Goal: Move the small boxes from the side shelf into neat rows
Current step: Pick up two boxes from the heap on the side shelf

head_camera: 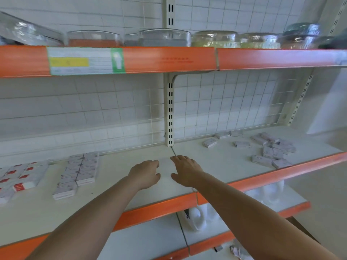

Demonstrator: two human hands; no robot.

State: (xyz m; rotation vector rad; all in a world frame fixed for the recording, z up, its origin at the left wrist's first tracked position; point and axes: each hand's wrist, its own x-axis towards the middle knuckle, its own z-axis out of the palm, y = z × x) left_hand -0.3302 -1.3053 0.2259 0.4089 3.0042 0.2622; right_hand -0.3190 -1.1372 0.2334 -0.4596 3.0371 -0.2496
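White box (164, 162) between both hands (165, 172)

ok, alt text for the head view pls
Both hands, left hand and right hand, reach onto a white shelf with an orange front edge, apparently with a pale box between them. Neat rows of small boxes lie to the left, loose boxes scattered to the right.

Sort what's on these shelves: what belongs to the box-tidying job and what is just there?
Job: scattered small boxes; neat rows of boxes; left hand and right hand, both reaching between them.
Just there: clear containers above; white bottles below.
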